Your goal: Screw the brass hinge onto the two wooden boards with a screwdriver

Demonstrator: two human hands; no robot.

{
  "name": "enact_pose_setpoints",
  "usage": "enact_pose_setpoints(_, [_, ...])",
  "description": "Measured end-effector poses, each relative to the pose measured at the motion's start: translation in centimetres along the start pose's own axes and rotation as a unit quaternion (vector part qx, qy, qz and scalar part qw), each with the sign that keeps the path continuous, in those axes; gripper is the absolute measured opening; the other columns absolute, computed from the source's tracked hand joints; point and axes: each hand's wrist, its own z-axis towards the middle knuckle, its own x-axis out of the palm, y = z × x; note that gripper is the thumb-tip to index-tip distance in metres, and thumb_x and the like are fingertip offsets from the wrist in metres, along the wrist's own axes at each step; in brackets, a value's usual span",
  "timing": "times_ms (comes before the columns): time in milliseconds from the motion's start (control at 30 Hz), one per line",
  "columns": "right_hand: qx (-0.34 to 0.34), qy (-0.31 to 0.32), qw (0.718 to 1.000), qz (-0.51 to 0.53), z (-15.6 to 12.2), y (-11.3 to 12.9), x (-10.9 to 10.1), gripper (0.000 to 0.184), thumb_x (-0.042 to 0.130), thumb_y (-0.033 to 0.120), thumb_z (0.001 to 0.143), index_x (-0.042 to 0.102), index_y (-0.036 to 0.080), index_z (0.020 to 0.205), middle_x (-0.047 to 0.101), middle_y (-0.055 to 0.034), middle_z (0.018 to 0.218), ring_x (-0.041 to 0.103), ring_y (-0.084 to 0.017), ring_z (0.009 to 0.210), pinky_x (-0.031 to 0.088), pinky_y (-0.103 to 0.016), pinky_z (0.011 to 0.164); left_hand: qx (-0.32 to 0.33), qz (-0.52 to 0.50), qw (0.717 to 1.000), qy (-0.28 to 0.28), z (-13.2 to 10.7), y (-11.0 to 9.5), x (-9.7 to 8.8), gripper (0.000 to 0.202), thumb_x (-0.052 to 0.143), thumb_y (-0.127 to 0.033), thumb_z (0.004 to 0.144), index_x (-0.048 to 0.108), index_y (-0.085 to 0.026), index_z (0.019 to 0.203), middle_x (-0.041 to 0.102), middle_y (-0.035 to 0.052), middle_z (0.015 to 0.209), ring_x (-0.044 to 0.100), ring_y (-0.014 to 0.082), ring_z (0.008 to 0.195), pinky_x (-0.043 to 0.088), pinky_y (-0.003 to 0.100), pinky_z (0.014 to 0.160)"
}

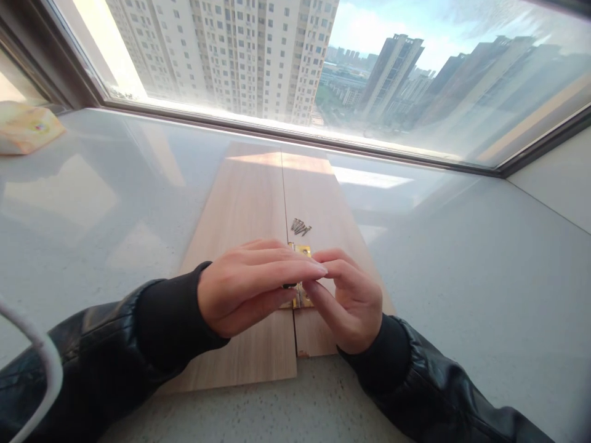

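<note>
My left hand (253,280) reaches in from the left over a brass-coloured hinge (303,299). Its fingers are stretched together above the thumb, and a small dark object (289,285) shows in the gap between them, mostly hidden. From the right comes my right hand (353,295), thumb and forefinger pinched against the left fingertips; whatever they hold is too small to make out. The hinge lies across the seam of two pale wooden boards, a left board (240,203) and a right board (318,191), partly covered by my hands. Several screws (301,226) lie loose beyond the hinge on the right board.
Both boards rest on a white speckled counter (452,258). A window with a dark frame (323,139) runs along the far side. At the far left sits a yellowish pack (28,129). A white cable (48,363) curves across the lower left, over my sleeve.
</note>
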Motion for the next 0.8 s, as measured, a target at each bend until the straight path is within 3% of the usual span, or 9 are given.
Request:
enact_pose_setpoints(100, [0.007, -0.035, 0.999, -0.005, -0.2, -0.1, 0.0, 0.012, 0.060, 0.009, 0.076, 0.062, 0.019, 0.083, 0.060, -0.0034, 0.086, 0.058, -0.015, 0.077, 0.047, -0.033, 0.069, 0.000, 0.046, 0.999, 0.022, 0.1, 0.0, -0.5, 0.030, 0.056, -0.008, 0.081, 0.058, -0.011, 0.111, 0.068, 0.0131, 0.101, 0.063, 0.0181, 0.094, 0.051, 0.032, 0.081])
enact_pose_setpoints(300, [0.022, -0.069, 0.997, -0.003, -0.2, -0.2, 0.1, 0.011, 0.059, 0.010, 0.077, 0.061, 0.020, 0.083, 0.059, -0.0029, 0.084, 0.056, -0.015, 0.076, 0.044, -0.034, 0.068, -0.012, 0.100, 0.994, -0.044, 0.3, -0.2, -0.2, 0.016, 0.066, -0.015, 0.077, 0.062, -0.017, 0.093, 0.071, 0.0068, 0.079, 0.066, 0.0136, 0.071, 0.053, 0.025, 0.065])
enact_pose_setpoints(467, [0.018, -0.052, 0.998, 0.008, -0.2, -0.4, 0.0, 0.011, 0.059, 0.010, 0.078, 0.061, 0.019, 0.084, 0.058, -0.0028, 0.084, 0.055, -0.015, 0.076, 0.044, -0.033, 0.067, -0.040, -0.028, 0.999, 0.006, 0.2, -0.4, 0.4, 0.028, 0.047, -0.017, 0.088, 0.058, -0.013, 0.113, 0.067, 0.0102, 0.090, 0.062, 0.0153, 0.082, 0.053, 0.029, 0.074])
enact_pose_setpoints(567, [0.015, -0.053, 0.998, 0.005, -0.3, -0.4, -0.1, 0.009, 0.059, 0.012, 0.078, 0.061, 0.019, 0.084, 0.058, -0.0025, 0.083, 0.056, -0.015, 0.075, 0.044, -0.033, 0.066, -0.045, -0.043, 0.998, 0.017, 0.0, -0.4, 0.4, 0.034, 0.040, -0.013, 0.089, 0.054, -0.013, 0.119, 0.066, 0.0114, 0.098, 0.061, 0.0169, 0.090, 0.051, 0.032, 0.081])
enact_pose_setpoints(800, [0.030, -0.072, 0.997, -0.005, -0.3, -0.5, 0.2, 0.009, 0.060, 0.011, 0.078, 0.061, 0.020, 0.081, 0.058, -0.0018, 0.082, 0.055, -0.014, 0.073, 0.043, -0.032, 0.065, -0.061, 0.036, 0.997, -0.007, -0.2, 0.0, -0.4, 0.021, 0.057, -0.021, 0.085, 0.062, -0.013, 0.103, 0.070, 0.0072, 0.088, 0.064, 0.0131, 0.081, 0.051, 0.022, 0.075])
